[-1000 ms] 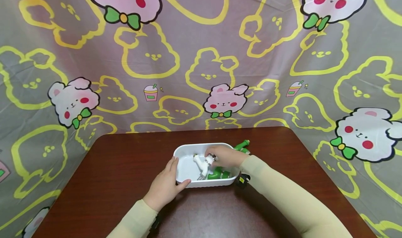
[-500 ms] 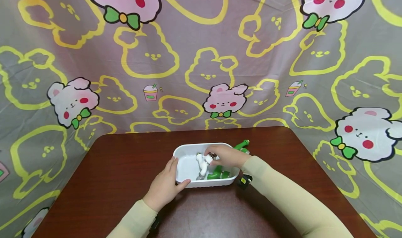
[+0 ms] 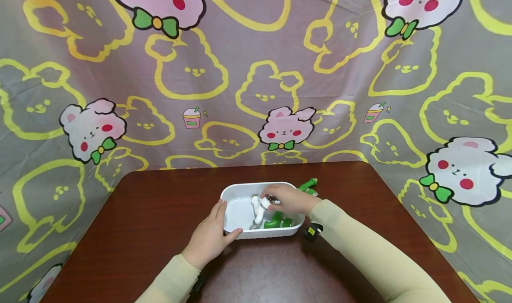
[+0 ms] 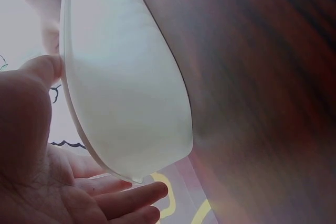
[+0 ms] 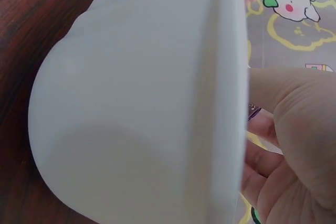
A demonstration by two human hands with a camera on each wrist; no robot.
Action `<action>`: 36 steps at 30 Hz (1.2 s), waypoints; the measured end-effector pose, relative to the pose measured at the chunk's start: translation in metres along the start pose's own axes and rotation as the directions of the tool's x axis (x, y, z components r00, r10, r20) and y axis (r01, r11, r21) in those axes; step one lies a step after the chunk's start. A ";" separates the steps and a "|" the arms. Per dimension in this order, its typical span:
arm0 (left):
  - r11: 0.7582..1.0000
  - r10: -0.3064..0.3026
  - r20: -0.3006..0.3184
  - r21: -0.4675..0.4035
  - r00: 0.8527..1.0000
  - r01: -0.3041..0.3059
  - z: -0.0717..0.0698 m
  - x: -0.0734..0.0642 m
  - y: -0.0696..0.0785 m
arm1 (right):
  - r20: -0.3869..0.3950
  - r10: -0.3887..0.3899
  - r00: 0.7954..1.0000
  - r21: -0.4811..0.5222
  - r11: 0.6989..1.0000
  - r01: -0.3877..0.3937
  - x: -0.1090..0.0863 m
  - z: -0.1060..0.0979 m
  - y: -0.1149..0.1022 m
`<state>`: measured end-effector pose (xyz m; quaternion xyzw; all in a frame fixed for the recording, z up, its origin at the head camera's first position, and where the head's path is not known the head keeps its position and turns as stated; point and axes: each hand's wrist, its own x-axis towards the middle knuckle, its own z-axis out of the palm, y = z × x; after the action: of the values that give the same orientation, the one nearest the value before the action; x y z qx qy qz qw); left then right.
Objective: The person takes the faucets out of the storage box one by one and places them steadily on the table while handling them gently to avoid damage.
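- Plainly, the right hand (image 3: 289,198) reached over the far right part of a white tray (image 3: 268,235), its grip pinching the upper right end of a white tap-like fitting (image 3: 259,213).
- That fitting was inside the tray, right of the middle, slanting so that a metal end pointed toward the near wall and a short branch toward the far wall; whether it touched the tray floor could not be told.
- From the right wrist, the tray's outer wall hid the fingertips and the fitting.
- At the tray's left end, the left hand (image 3: 210,234) rested with its grip spread, fingers fairly straight along the outside, thumb on the near rim; the left wrist view showed the same contact.
- Also inside the tray, just right of the white fitting, lay a green fitting (image 3: 276,222), partly beneath the right hand.
- Beyond the far right corner, green pieces (image 3: 308,185) lay on the brown table (image 3: 160,205), partly hidden.
- Pale sleeves (image 3: 360,245) covered both forearms, and a patterned cloth (image 3: 236,85) hung behind.
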<state>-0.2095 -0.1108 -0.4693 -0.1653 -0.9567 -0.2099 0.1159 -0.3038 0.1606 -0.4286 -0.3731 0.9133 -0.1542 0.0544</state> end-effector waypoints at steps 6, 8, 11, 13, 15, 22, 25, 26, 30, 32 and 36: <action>1.000 -0.006 0.008 0.002 1.000 0.006 -0.001 0.000 0.000 | -0.028 -0.026 0.999 0.001 1.000 0.026 -0.002 0.002 0.002; 1.000 -0.008 0.012 0.000 1.000 0.008 -0.001 0.000 0.001 | -0.040 -0.033 0.999 0.003 0.999 0.033 -0.004 0.003 0.003; 1.000 -0.011 0.017 0.000 1.000 0.011 -0.001 0.001 0.001 | -0.061 -0.049 0.997 0.012 0.999 0.049 -0.006 0.004 0.004; 1.000 -0.015 0.020 0.003 1.000 0.015 -0.001 0.001 0.001 | -0.075 -0.056 0.996 0.012 0.998 0.057 -0.007 0.004 0.004; 1.000 -0.019 0.024 0.006 1.000 0.019 -0.001 0.001 0.001 | -0.083 -0.050 0.995 0.017 0.999 0.052 -0.009 0.005 0.005; 1.000 -0.020 0.029 0.007 0.999 0.020 -0.002 0.001 0.002 | -0.127 0.000 0.992 0.062 0.998 0.008 -0.016 0.004 0.007; 1.000 -0.012 0.021 0.011 1.000 0.012 -0.002 0.001 0.002 | -0.161 0.001 0.987 0.079 0.997 0.012 -0.019 0.003 0.007; 1.000 -0.010 0.018 0.013 1.000 0.009 -0.002 0.000 0.002 | -0.172 0.002 0.985 0.087 0.996 0.014 -0.020 0.003 0.007; 1.000 -0.004 0.011 0.014 1.000 0.004 -0.002 0.000 0.002 | -0.207 -0.005 0.978 0.108 0.994 0.028 -0.024 0.002 0.008; 1.000 -0.004 0.010 0.012 1.000 0.004 -0.002 0.000 0.002 | -0.214 0.005 0.977 0.117 0.993 0.021 -0.026 0.002 0.009; 1.000 -0.005 0.005 0.004 1.000 0.005 -0.002 -0.001 0.003 | -0.230 0.033 0.973 0.147 0.989 0.001 -0.030 0.002 0.009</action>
<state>-0.2078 -0.1095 -0.4670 -0.1632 -0.9578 -0.2076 0.1131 -0.2878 0.1867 -0.4333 -0.3403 0.9026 -0.2625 -0.0241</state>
